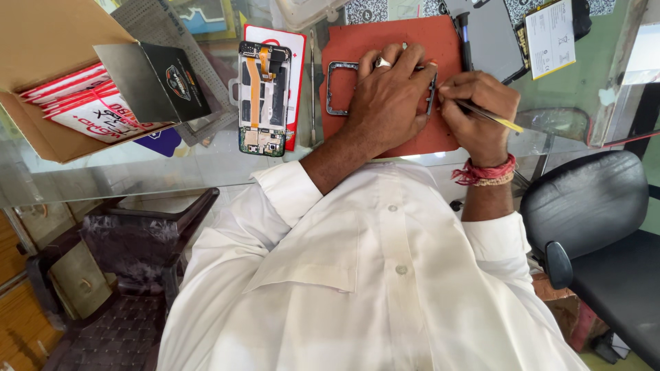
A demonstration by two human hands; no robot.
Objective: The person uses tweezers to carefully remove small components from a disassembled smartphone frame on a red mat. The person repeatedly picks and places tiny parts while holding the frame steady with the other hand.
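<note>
Presently left hand (388, 93) pins frame (335, 88) on mat (392, 34); right hand (478, 110) grips tool (495, 117), apparently tweezers; a slip could scratch it.

Phone repair shop: opened phone (262, 99), phone frame (338, 88), glass counter (137, 172).

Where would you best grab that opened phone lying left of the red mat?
Probably by its two long edges, coming straight down from above. The opened phone lies flat on the glass table, with its circuit boards and orange ribbon facing up, so fingers on the narrow sides would avoid those parts. Both edges look free.
</note>
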